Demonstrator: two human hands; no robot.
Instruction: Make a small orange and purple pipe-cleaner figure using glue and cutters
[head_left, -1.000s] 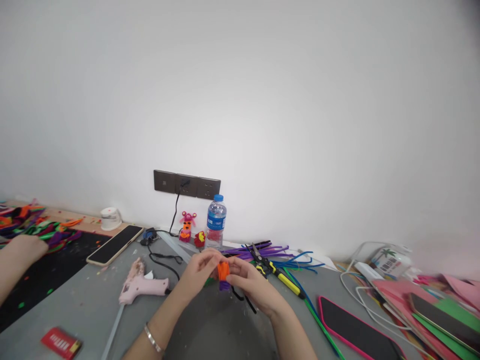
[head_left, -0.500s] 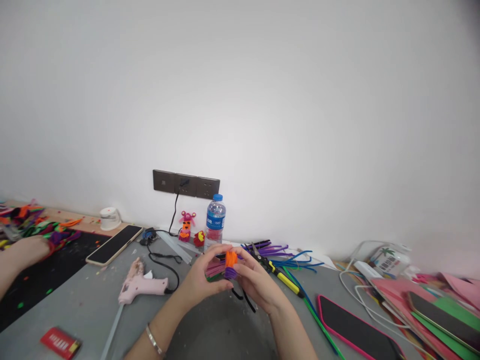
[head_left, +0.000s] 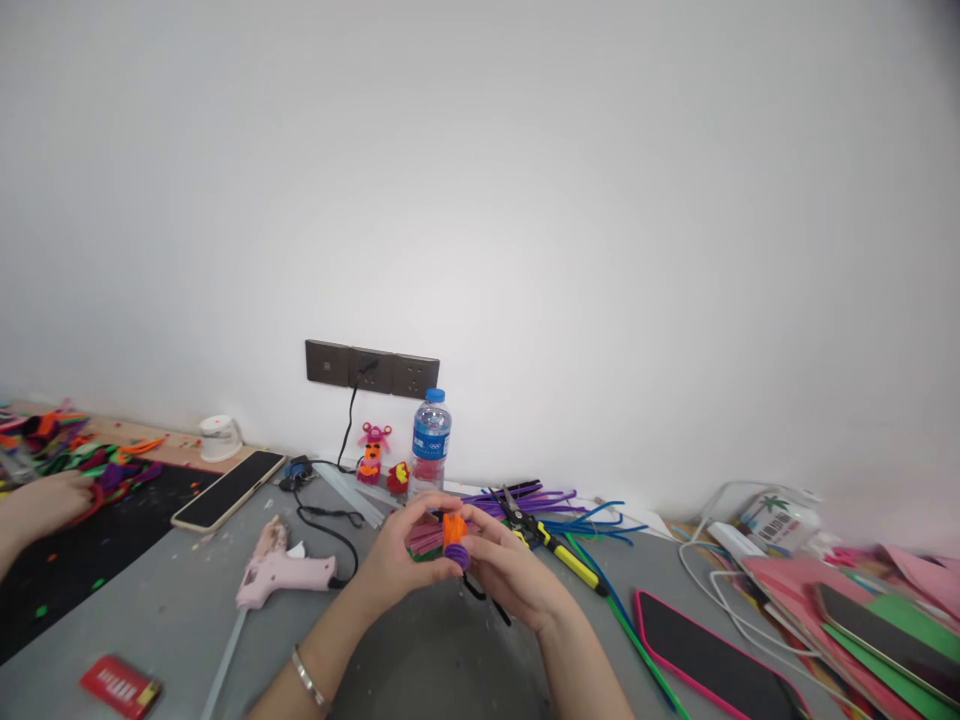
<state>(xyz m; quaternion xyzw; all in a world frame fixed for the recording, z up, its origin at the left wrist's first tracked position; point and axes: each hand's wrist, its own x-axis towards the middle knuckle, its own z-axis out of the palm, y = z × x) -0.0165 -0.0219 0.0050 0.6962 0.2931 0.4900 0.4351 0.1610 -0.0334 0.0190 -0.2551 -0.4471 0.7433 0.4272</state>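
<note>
Between the fingertips of both hands is a small coiled pipe-cleaner piece, orange above with a round purple coil at its lower end. My left hand grips it from the left, thumb under the purple coil and fingers curled over the top. From the right, my right hand pinches the same piece, its fingertips against the side. Black pipe-cleaner ends poke out below the right fingers. Pink pipe cleaners lie behind the left fingers, partly hidden. Yellow-handled pliers rest on the table to the right.
A water bottle and a pink pipe-cleaner figure stand behind. A pink glue gun, red lighter and phone lie left; a pink-edged phone lies right. Another person's hand reaches into pipe cleaners far left.
The coiled piece has shifted slightly left and tilted, so the round purple end now faces me more. The other person's hand at far left has moved a little.
</note>
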